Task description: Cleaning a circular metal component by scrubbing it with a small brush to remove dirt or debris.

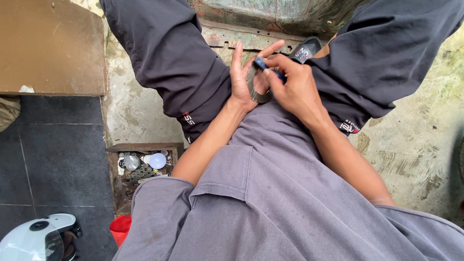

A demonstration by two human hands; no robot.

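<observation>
Disc (pixel 255 87), round, flat and grey, sits upright in the person's lap between the two knees, cupped in the left hand (pixel 241 79), whose palm backs it while the fingers stand loosely open above it. Across from the disc, the right hand (pixel 292 84) is closed in a pinch on a small blue tool (pixel 263 64), its tip pressed against the disc's upper edge.

My worry is the grip: the disc only leans on an open palm, so a hard push from the tool could tip it out and down toward the concrete floor (pixel 415 145) below the disc. The tool tip could also skid off the edge into the left palm behind it.

Most of the disc is covered by both hands, so I cannot tell what it is made of or whether it has a hole. The tool's working end is hidden too. Down and left of the disc, a wooden box (pixel 145 164) holds a white bulb (pixel 157 160) and parts too small to name
</observation>
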